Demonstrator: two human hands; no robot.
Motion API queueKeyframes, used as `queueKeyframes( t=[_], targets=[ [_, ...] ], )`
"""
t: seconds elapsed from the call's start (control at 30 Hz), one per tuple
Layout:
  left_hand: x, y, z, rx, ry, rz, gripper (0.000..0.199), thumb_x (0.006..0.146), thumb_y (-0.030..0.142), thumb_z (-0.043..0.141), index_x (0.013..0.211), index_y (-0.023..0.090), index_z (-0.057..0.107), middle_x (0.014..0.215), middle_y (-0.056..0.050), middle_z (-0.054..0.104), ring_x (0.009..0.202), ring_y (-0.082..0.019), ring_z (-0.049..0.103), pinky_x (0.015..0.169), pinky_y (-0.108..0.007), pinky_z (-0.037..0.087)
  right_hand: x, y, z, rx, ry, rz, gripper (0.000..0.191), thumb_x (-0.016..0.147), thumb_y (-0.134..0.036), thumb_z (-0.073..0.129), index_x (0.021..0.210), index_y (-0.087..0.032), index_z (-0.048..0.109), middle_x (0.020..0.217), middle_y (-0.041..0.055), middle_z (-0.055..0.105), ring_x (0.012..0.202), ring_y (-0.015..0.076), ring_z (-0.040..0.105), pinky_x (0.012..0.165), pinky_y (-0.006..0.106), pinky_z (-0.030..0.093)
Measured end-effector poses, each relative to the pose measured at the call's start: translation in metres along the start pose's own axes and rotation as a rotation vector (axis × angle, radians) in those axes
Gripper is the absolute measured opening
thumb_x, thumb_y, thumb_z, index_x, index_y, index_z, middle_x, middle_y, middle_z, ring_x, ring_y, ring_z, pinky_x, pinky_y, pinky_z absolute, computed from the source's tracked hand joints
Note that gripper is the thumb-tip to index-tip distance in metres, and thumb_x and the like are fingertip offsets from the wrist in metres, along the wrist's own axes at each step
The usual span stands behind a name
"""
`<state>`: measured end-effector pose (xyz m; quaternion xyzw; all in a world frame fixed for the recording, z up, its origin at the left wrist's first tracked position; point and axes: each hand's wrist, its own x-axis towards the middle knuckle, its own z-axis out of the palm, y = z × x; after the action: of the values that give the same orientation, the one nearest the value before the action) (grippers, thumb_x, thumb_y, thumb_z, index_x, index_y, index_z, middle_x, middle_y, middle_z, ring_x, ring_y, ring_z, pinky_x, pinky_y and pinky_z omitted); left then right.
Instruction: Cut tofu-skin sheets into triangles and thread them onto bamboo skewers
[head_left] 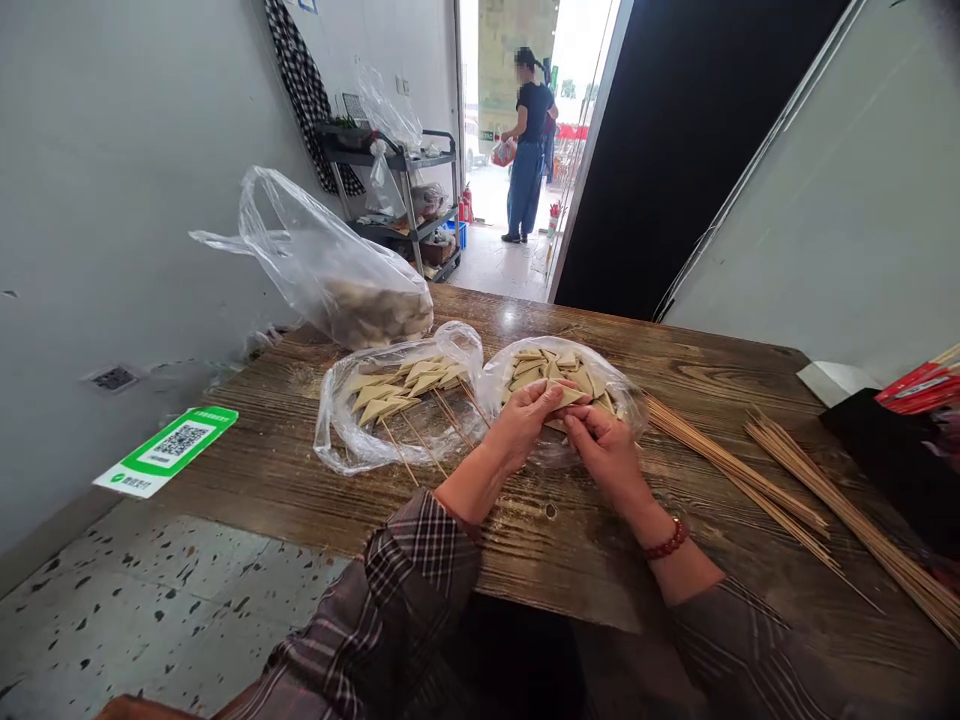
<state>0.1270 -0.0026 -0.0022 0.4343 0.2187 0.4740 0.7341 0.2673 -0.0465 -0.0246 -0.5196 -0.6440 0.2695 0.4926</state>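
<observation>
My left hand (531, 420) pinches a tan triangular tofu piece (564, 396) over the right-hand plastic bag. Close beside it, my right hand (604, 446) has its fingers closed at the lower edge of that piece; whatever is between them is hidden. Beneath both hands lies an open clear bag (499, 365) with a heap of loose tofu triangles (546, 365). To the left, another clear bag (337, 455) carries triangles threaded on skewers (409, 385), their bare stick ends pointing toward me.
Bundles of thin bamboo sticks (735, 465) lie on the wooden table (480, 540) at right, near a dark box of red-wrapped items (922, 390). A full plastic bag (367, 300) stands back left, by a green QR card (169, 450). Beyond are a cart (386, 160) and a person (531, 140) in the doorway.
</observation>
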Motion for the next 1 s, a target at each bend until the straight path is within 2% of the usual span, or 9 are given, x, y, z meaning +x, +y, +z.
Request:
queueKeyframes(
  t=[0.2,0.3,0.43,0.6,0.77,0.87,1.0],
  targets=[
    [0.002,0.019,-0.014,-0.094,0.161,0.005,0.032,0.081,0.038,0.076,0.1,0.013,0.068,0.099,-0.011,0.076,0.087,-0.018,0.073,0.085,-0.03,0.052,-0.001,-0.004,0.002,0.006,-0.076,0.031,0.033,0.091,-0.042,0.056,0.097,-0.016,0.074,0.053,-0.0032,0.054,0.048,0.0121,0.047,0.05,0.025,0.037],
    [0.004,0.021,-0.015,-0.101,0.19,0.007,0.027,0.085,0.035,0.072,0.1,0.013,0.067,0.098,-0.011,0.076,0.086,-0.018,0.073,0.087,-0.031,0.052,-0.002,-0.003,0.004,0.008,-0.07,0.016,0.035,0.091,-0.041,0.055,0.101,-0.015,0.075,0.051,-0.0026,0.055,0.046,0.0128,0.049,0.05,0.026,0.039],
    [0.004,0.015,-0.013,-0.096,0.163,-0.023,0.032,0.084,0.038,0.073,0.104,0.015,0.066,0.102,-0.012,0.076,0.087,-0.019,0.073,0.083,-0.031,0.052,-0.002,0.001,0.007,0.023,-0.051,0.018,0.035,0.091,-0.041,0.054,0.103,-0.015,0.075,0.051,-0.0017,0.058,0.046,0.0133,0.051,0.05,0.027,0.04],
    [0.002,0.003,-0.006,-0.06,0.056,-0.032,0.045,0.073,0.047,0.081,0.099,0.013,0.068,0.094,-0.012,0.076,0.084,-0.021,0.072,0.081,-0.031,0.051,0.0,0.001,0.005,0.01,-0.013,0.006,0.031,0.091,-0.039,0.054,0.099,-0.018,0.074,0.051,-0.0035,0.055,0.046,0.013,0.049,0.052,0.027,0.041],
    [0.002,-0.006,0.0,-0.023,0.02,-0.084,0.05,0.071,0.049,0.082,0.103,0.012,0.07,0.094,-0.011,0.076,0.082,-0.018,0.069,0.076,-0.027,0.051,0.0,0.0,0.0,-0.026,0.024,0.004,0.027,0.089,-0.036,0.054,0.091,-0.018,0.073,0.056,-0.0022,0.055,0.053,0.014,0.049,0.055,0.028,0.04],
    [0.005,-0.001,-0.005,0.011,0.085,-0.051,0.052,0.07,0.048,0.083,0.107,0.013,0.069,0.093,-0.008,0.075,0.08,-0.016,0.068,0.078,-0.027,0.051,0.002,-0.001,-0.005,-0.015,0.056,0.038,0.025,0.088,-0.036,0.055,0.09,-0.017,0.073,0.056,-0.0021,0.054,0.053,0.0136,0.047,0.053,0.028,0.037],
    [0.013,0.011,-0.02,0.196,0.303,0.108,0.039,0.084,0.045,0.07,0.107,0.015,0.066,0.094,-0.008,0.073,0.076,-0.014,0.069,0.073,-0.026,0.051,0.006,0.001,-0.015,0.072,0.194,0.093,0.028,0.088,-0.038,0.056,0.096,-0.016,0.071,0.055,-0.0037,0.05,0.05,0.0121,0.043,0.05,0.026,0.035]
  ],
)
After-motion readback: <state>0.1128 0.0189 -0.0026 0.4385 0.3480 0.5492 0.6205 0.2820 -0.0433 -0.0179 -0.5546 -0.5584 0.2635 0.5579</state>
